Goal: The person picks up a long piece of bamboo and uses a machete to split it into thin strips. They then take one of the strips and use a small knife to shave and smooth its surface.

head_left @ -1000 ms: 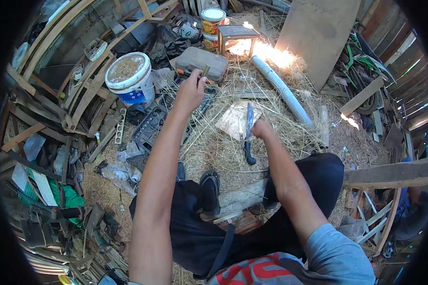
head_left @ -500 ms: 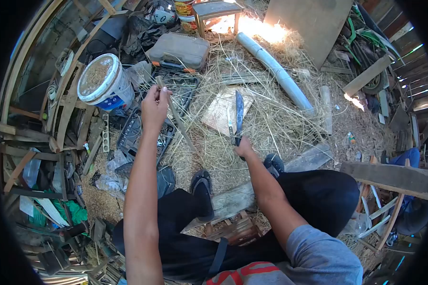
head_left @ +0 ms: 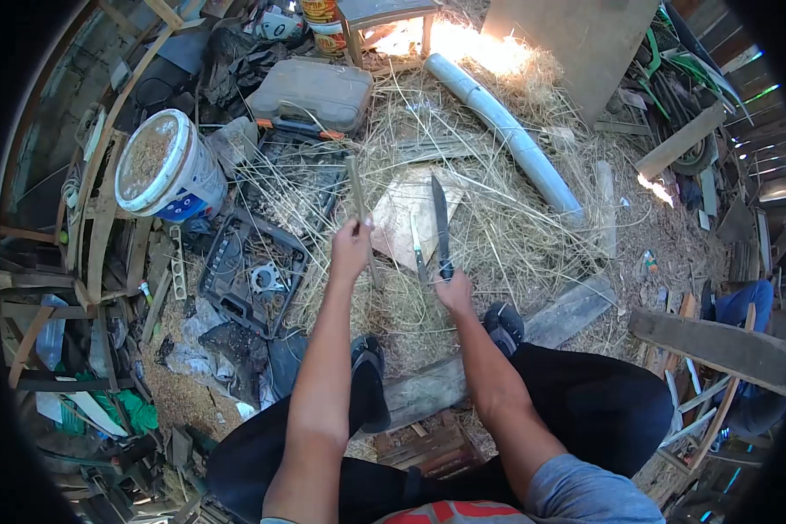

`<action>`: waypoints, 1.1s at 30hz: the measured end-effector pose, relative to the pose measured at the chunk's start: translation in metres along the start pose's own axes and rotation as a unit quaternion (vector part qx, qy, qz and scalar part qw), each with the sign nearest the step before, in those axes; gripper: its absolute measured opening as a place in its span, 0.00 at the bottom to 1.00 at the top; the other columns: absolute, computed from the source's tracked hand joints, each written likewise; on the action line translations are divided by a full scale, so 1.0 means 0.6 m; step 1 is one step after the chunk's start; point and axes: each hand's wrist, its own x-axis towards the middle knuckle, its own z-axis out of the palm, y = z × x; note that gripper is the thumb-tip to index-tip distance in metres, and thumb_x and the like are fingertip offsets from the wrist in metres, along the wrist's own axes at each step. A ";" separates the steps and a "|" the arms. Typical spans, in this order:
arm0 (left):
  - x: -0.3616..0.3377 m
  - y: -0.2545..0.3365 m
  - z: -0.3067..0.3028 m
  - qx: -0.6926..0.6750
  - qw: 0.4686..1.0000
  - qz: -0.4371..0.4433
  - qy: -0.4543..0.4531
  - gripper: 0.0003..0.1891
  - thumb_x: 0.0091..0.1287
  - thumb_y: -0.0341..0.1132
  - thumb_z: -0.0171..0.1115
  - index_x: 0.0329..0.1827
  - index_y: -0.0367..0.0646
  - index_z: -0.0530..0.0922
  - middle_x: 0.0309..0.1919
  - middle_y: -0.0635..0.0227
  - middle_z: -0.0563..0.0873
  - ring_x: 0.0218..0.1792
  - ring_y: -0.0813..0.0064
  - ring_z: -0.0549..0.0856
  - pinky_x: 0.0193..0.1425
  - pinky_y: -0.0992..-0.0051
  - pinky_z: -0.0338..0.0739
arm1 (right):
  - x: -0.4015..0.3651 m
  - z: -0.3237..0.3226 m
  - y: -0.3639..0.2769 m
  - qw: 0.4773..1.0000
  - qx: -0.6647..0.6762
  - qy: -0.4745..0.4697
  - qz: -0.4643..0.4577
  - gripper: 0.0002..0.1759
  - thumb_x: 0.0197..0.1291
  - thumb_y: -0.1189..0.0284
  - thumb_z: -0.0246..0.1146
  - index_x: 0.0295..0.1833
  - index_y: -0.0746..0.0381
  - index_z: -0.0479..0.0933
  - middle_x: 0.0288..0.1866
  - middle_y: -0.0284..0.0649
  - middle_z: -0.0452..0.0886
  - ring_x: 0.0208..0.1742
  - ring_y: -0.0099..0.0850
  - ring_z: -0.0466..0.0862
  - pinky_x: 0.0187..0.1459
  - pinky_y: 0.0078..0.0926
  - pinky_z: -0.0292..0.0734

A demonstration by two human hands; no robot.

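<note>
My left hand [head_left: 351, 251] is closed round a slim wooden stick [head_left: 356, 188], which stands out above and below the fist. In my right hand [head_left: 454, 292] is the handle of a machete [head_left: 440, 217], its dark blade pointing away from me. The blade lies over or just above a pale wooden board [head_left: 395, 218] on the straw; whether it touches cannot be told. A small knife [head_left: 417, 249] with a dark handle rests on the board, left of the machete.
A grey pipe [head_left: 506, 135] lies beyond on the straw. To the left are a white bucket [head_left: 153, 166], a closed tool case [head_left: 313, 94] and an open black case [head_left: 227, 271]. A plank [head_left: 568, 310] lies by my feet. Another person's blue-clad leg [head_left: 747, 301] shows at right.
My left hand has moved right and nearer to me with the stick, which now stands more upright beside the board. The machete has shifted slightly, still in my right hand.
</note>
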 end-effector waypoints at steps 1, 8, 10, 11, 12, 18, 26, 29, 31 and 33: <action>-0.001 -0.023 0.007 0.012 0.999 -0.027 -0.017 0.14 0.75 0.38 0.56 0.50 0.34 0.80 0.38 0.63 0.87 0.41 0.77 0.84 0.46 0.77 0.77 | 0.005 -0.004 -0.001 1.000 0.017 0.009 -0.007 0.24 0.51 0.58 0.68 0.38 0.71 0.77 0.35 0.61 0.82 0.39 0.57 0.84 0.43 0.49 0.77; -0.028 -0.073 0.004 -0.062 0.997 -0.012 0.033 0.15 0.75 0.41 0.55 0.47 0.35 0.80 0.30 0.65 0.85 0.32 0.78 0.80 0.39 0.74 0.74 | 0.046 0.010 -0.061 0.983 0.081 0.137 -0.095 0.29 0.48 0.62 0.75 0.47 0.72 0.73 0.36 0.58 0.81 0.39 0.56 0.82 0.43 0.47 0.75; -0.035 -0.061 0.002 -0.031 0.999 0.000 0.023 0.16 0.76 0.42 0.54 0.47 0.35 0.80 0.31 0.65 0.85 0.32 0.78 0.80 0.39 0.74 0.74 | 0.039 0.006 -0.101 0.996 0.052 0.068 -0.022 0.31 0.47 0.63 0.77 0.50 0.71 0.72 0.44 0.59 0.79 0.47 0.56 0.81 0.48 0.48 0.75; -0.042 -0.044 0.000 -0.003 1.000 -0.002 0.014 0.16 0.76 0.42 0.54 0.47 0.35 0.80 0.31 0.65 0.85 0.32 0.78 0.80 0.39 0.74 0.74 | 0.038 0.015 -0.106 0.997 0.028 0.068 -0.023 0.31 0.47 0.63 0.77 0.49 0.70 0.72 0.45 0.59 0.79 0.49 0.56 0.80 0.50 0.48 0.75; -0.049 -0.031 0.001 0.024 1.000 -0.003 0.007 0.17 0.76 0.43 0.54 0.47 0.35 0.80 0.31 0.65 0.85 0.32 0.78 0.80 0.39 0.74 0.74 | 0.041 0.027 -0.101 0.997 0.002 0.068 -0.026 0.30 0.48 0.63 0.77 0.49 0.70 0.72 0.46 0.59 0.78 0.50 0.56 0.80 0.51 0.48 0.75; -0.052 -0.076 0.024 0.012 1.000 -0.015 -0.014 0.18 0.75 0.44 0.56 0.42 0.34 0.80 0.24 0.66 0.82 0.26 0.78 0.77 0.33 0.74 0.72 | 0.015 0.046 -0.046 1.000 -0.019 -0.011 0.002 0.30 0.48 0.65 0.76 0.50 0.70 0.72 0.47 0.60 0.80 0.51 0.57 0.81 0.53 0.49 0.77; -0.038 -0.043 0.026 0.028 0.999 -0.038 0.000 0.17 0.74 0.42 0.58 0.40 0.33 0.81 0.33 0.62 0.87 0.34 0.81 0.81 0.40 0.76 0.75 | 0.029 0.000 -0.005 0.998 -0.014 0.053 0.037 0.26 0.53 0.66 0.72 0.51 0.69 0.72 0.44 0.61 0.82 0.49 0.58 0.83 0.50 0.50 0.77; -0.034 -0.030 0.035 0.016 0.999 -0.036 0.003 0.15 0.74 0.39 0.57 0.51 0.34 0.82 0.36 0.61 0.88 0.39 0.78 0.85 0.45 0.76 0.77 | 0.031 -0.027 0.015 0.995 -0.002 0.076 0.058 0.23 0.54 0.66 0.71 0.50 0.68 0.74 0.45 0.60 0.82 0.50 0.57 0.82 0.52 0.49 0.76; -0.031 -0.035 0.043 0.001 1.000 -0.019 0.004 0.16 0.73 0.36 0.57 0.58 0.35 0.80 0.39 0.60 0.89 0.43 0.74 0.86 0.49 0.75 0.78 | 0.029 -0.051 0.018 0.995 -0.017 0.065 0.077 0.21 0.55 0.64 0.69 0.49 0.66 0.75 0.47 0.58 0.82 0.52 0.56 0.81 0.52 0.49 0.76; -0.029 -0.032 0.049 0.017 1.000 -0.007 -0.003 0.15 0.73 0.34 0.57 0.56 0.33 0.80 0.40 0.60 0.88 0.43 0.74 0.87 0.50 0.75 0.79 | 0.023 -0.070 0.016 0.994 -0.038 0.066 0.078 0.21 0.56 0.62 0.69 0.48 0.65 0.76 0.46 0.57 0.82 0.52 0.56 0.81 0.53 0.49 0.76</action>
